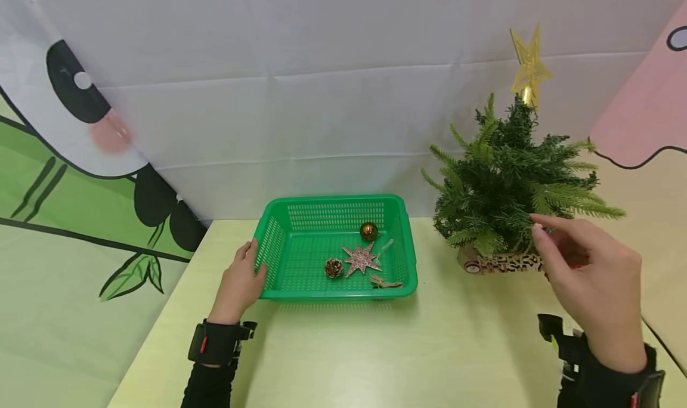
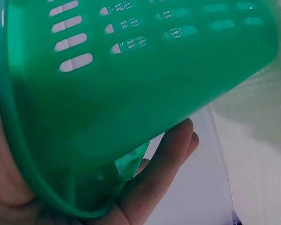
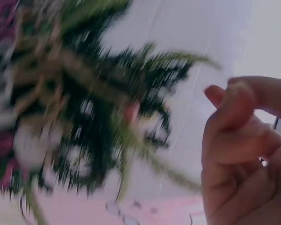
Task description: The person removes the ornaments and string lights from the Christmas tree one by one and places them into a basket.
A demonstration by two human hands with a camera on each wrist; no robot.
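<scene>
My left hand grips the left side of a green plastic basket, with its fingers at the rim in the left wrist view. Inside the basket lie a small pinecone, a glittery pink star, a shiny gold ball and a small gold-coloured piece. Over on the right, my right hand is in front of a small Christmas tree, fingers loosely bent. Its thumb and index fingertips are close together by the lower branches, with nothing visible between them. A gold star tops the tree.
The tree stands in a patterned wooden base on a pale table. Behind both rises a white cloth backdrop with cartoon prints. Between basket and tree is a stretch of tabletop. Branches spread out near my right hand.
</scene>
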